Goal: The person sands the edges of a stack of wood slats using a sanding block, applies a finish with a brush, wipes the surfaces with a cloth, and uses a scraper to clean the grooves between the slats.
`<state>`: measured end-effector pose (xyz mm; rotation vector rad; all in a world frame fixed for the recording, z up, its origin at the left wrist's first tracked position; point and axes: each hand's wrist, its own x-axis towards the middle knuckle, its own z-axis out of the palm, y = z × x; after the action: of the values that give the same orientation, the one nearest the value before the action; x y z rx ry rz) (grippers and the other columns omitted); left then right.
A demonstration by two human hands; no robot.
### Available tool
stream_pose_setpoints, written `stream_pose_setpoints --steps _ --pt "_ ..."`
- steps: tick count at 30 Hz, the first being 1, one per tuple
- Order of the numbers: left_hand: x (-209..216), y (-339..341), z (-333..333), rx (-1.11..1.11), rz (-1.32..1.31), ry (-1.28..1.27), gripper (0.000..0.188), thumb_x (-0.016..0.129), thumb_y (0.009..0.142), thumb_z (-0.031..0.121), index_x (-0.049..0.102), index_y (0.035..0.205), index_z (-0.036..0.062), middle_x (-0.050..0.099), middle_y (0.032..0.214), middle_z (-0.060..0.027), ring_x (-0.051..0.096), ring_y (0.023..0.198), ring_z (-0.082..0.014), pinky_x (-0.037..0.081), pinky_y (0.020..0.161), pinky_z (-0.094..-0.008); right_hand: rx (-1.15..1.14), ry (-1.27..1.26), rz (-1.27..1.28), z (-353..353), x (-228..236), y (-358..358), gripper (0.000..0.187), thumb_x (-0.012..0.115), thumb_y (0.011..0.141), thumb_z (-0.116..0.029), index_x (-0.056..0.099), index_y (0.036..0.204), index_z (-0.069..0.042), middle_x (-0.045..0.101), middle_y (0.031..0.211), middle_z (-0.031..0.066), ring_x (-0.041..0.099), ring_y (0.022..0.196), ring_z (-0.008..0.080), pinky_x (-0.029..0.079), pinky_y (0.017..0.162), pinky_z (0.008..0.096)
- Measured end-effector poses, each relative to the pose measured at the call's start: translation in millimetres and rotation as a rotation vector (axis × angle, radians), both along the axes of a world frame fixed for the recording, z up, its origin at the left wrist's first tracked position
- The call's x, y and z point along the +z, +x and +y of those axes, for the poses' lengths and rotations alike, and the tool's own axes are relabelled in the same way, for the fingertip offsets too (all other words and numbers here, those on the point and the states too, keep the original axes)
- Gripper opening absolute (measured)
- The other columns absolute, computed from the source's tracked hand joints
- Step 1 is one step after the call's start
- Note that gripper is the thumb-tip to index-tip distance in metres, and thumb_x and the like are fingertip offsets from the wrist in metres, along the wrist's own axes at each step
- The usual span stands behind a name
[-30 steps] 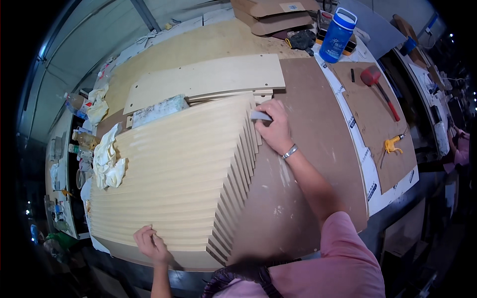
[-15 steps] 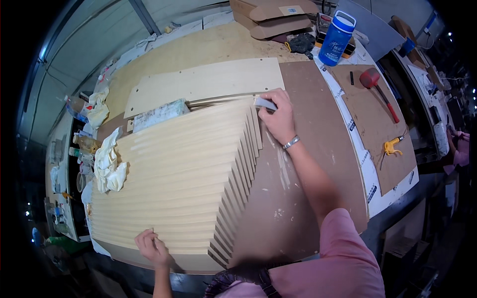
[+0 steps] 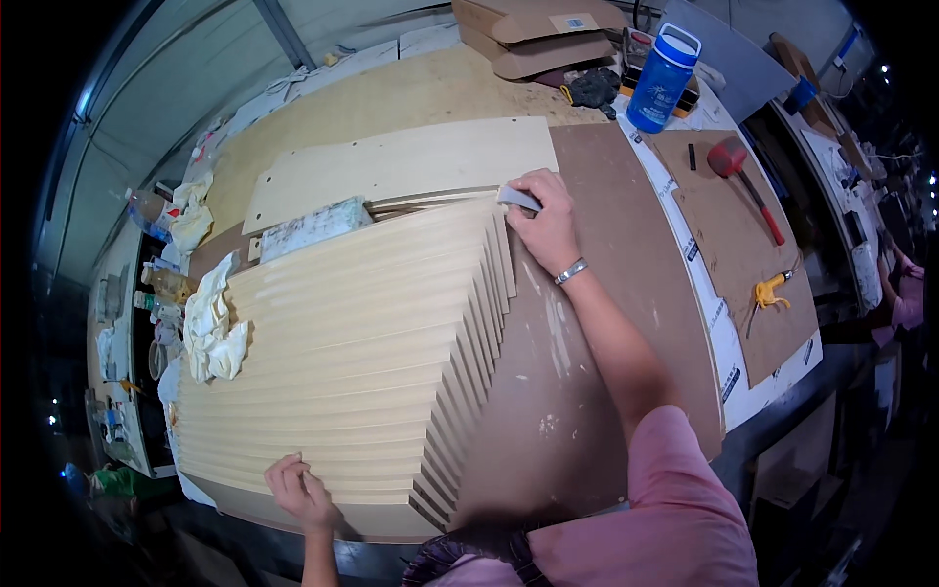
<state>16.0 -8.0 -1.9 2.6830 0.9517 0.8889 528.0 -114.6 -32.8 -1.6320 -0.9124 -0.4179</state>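
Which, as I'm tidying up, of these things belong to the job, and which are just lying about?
Apparently in use: grey block in the right hand; stacked boards by the left hand.
Apparently lying about: blue bottle; red mallet; yellow tool; cardboard box.

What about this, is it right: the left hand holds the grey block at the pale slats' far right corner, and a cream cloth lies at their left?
Not the left hand: the head view shows the right hand holding the grey block at that corner of the pale slats. The rest stands.

The boards [image 3: 333,333] are pale yellow, the block [image 3: 516,198] grey.
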Motion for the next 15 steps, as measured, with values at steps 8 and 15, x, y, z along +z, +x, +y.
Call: stream_pose_setpoints --steps 8,15 --pt "0.0 0.9 -0.9 0.000 -0.002 0.011 0.010 0.051 0.078 0.000 0.057 0.086 -0.0004 0.061 0.098 -0.0202 0.055 0.094 -0.0344 0.045 0.085 -0.0426 0.059 -0.093 -0.012 -6.6 1.6 5.0 0.020 0.065 0.067 0.004 0.065 0.085 -0.003 0.061 0.086 0.0101 0.056 0.088 0.0314 0.049 0.078 0.0395" --pt "1.6 0.7 -1.0 -0.005 0.011 -0.001 0.009 0.051 0.079 0.000 0.057 0.086 -0.0006 0.060 0.099 -0.0199 0.055 0.094 -0.0333 0.045 0.084 -0.0417 -0.064 -0.030 -0.061 3.1 4.5 11.4 0.021 0.066 0.067 0.004 0.065 0.086 -0.003 0.062 0.088 0.0108 0.057 0.088 0.0323 0.050 0.078 0.0403"
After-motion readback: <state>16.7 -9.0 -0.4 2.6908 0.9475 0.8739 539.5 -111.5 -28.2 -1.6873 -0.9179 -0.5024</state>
